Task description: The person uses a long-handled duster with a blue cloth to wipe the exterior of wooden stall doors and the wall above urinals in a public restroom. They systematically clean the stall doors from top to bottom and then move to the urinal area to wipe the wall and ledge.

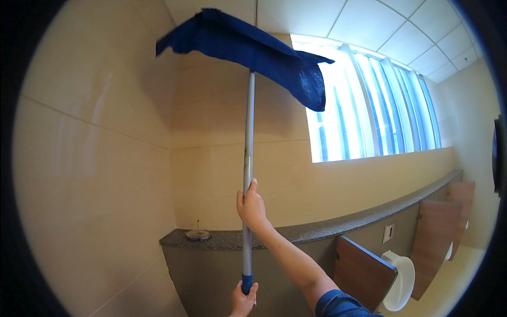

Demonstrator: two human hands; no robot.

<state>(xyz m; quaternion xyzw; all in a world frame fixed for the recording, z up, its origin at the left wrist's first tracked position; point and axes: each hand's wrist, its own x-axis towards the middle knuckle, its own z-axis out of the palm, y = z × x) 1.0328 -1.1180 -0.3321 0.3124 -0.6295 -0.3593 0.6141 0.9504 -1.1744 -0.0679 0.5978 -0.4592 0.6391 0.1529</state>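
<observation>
A long metal pole [249,119] stands nearly upright before me. Partway up it, my right hand [252,207] is wrapped around the shaft, the arm reaching in from the lower right. Below, at the bottom edge of the view, my left hand [243,302] grips the pole's blue end grip [247,282]. A dark blue cloth [253,47] drapes over the top of the pole, its ends hanging down on both sides. The cloth hides whatever head the pole carries. Whether the cloth touches the wall or ceiling, I cannot tell.
Beige tiled walls [99,166] meet in a corner behind the pole. A bright window [368,107] with vertical slats is at right, under a panelled ceiling [396,35]. A speckled stone ledge [309,233] bears a small round dish [199,235]. Brown partitions [362,269] flank a white urinal [402,281].
</observation>
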